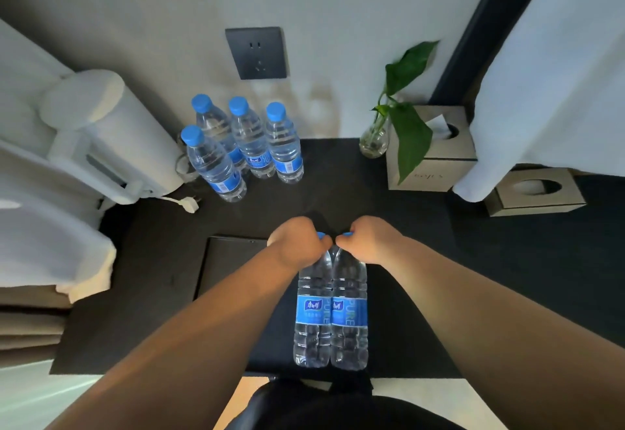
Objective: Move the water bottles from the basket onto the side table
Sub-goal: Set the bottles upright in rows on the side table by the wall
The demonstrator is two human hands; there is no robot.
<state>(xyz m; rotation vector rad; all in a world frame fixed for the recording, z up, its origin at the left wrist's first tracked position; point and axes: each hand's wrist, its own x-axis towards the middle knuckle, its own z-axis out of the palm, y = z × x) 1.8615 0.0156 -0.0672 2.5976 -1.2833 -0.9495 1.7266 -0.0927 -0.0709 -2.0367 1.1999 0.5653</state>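
So we've got our left hand (297, 243) and right hand (368, 240) each clamped round the neck of a water bottle (313, 311), the second bottle (350, 311) touching it, over the dark surface (406, 226). Four more bottles (250, 145) stand near the wall.

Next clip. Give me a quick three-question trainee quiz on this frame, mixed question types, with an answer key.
1. How many clear plastic water bottles with blue caps already stand grouped at the back of the black side table?
2. True or false: the left hand and the right hand each grip one bottle by its neck.
3. What stands right beside the beige tissue box? A) a white electric kettle B) a glass vase with a green leafy cutting C) a black wall socket

Key
1. Four.
2. True; the two held bottles hang side by side, touching.
3. B.
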